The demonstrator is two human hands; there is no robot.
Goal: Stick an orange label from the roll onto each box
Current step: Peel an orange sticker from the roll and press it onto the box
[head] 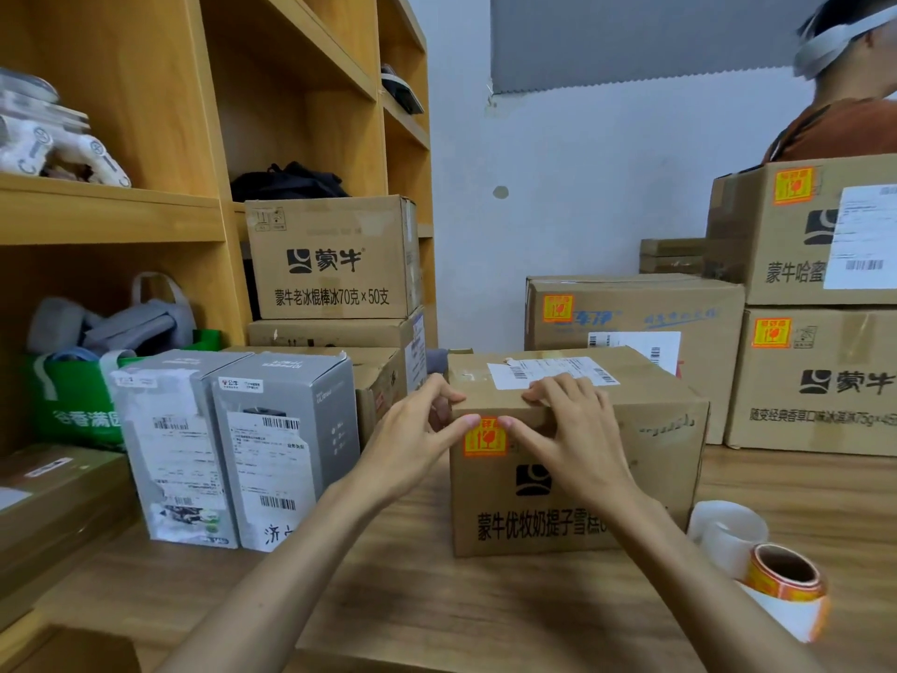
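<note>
A brown cardboard box (606, 468) stands on the wooden table in front of me. An orange label (485, 438) sits at the upper left of its front face. My left hand (417, 429) and my right hand (568, 425) rest on the box's top front edge, with both thumbs pressing on the label's top edge. Neither hand holds anything. The roll of orange labels (784, 578) lies on the table at the right, with white backing paper trailing from it.
Two grey boxes (233, 449) stand at the left. Several labelled brown boxes (820, 381) are stacked at the back right, unlabelled ones (335, 259) at the back left. Wooden shelves (145, 201) fill the left. A person (844, 123) stands behind the right stack.
</note>
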